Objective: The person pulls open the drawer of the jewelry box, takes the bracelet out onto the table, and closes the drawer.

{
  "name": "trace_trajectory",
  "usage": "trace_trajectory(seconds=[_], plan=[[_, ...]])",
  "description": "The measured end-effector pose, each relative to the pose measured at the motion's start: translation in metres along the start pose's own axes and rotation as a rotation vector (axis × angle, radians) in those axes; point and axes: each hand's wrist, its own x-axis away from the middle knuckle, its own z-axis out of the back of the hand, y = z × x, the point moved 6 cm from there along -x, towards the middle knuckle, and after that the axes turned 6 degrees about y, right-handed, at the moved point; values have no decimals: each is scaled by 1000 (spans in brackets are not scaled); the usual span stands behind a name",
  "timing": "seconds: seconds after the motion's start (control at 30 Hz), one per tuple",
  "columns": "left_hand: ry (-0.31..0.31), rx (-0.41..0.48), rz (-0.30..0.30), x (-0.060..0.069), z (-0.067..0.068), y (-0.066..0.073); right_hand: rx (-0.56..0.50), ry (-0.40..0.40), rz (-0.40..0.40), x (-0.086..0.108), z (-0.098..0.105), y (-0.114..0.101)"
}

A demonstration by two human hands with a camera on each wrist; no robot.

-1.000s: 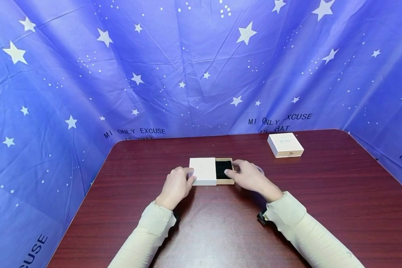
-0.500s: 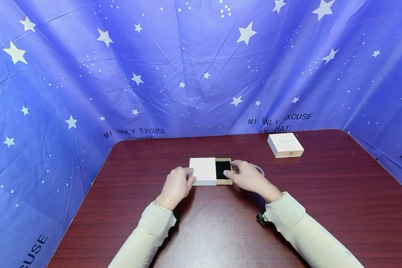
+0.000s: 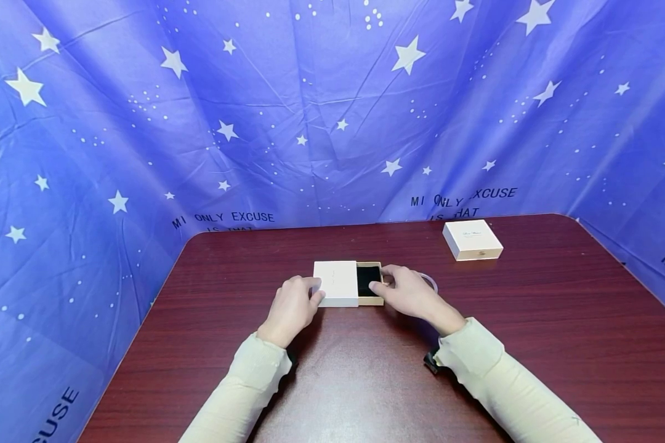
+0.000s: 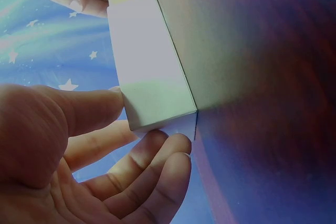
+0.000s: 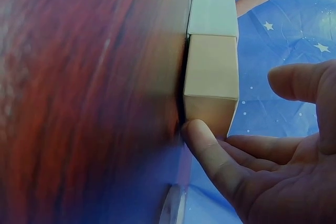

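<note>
While left hand grips white sleeve, uncurled right hand touches outer end of drawer. Drawer partly inside sleeve, neither seated nor free, short of far edge of worktop. Pale ring alongside; 2nd box near far right corner.

Glare whitens the glossy dark-red wood-grain table at six o'clock in the bright head view; dimmer wrist views blur it.

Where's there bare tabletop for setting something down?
The table is bare between the left sleeve and right sleeve, left of the left hand, and behind the half-open box, left of the closed box. Crowded: mid-table, where both hands touch the half-open box and a pale curved piece shows beside the right hand.
</note>
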Motion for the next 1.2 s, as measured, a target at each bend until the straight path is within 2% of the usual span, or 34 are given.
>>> trace_trajectory(seconds=[0.3,1.2], plan=[[5,-5,-1,0,0,-1,-28,-11,3,-1,-4,1],[8,6,3,0,0,-1,-21,-23,21,-1,-10,-7]])
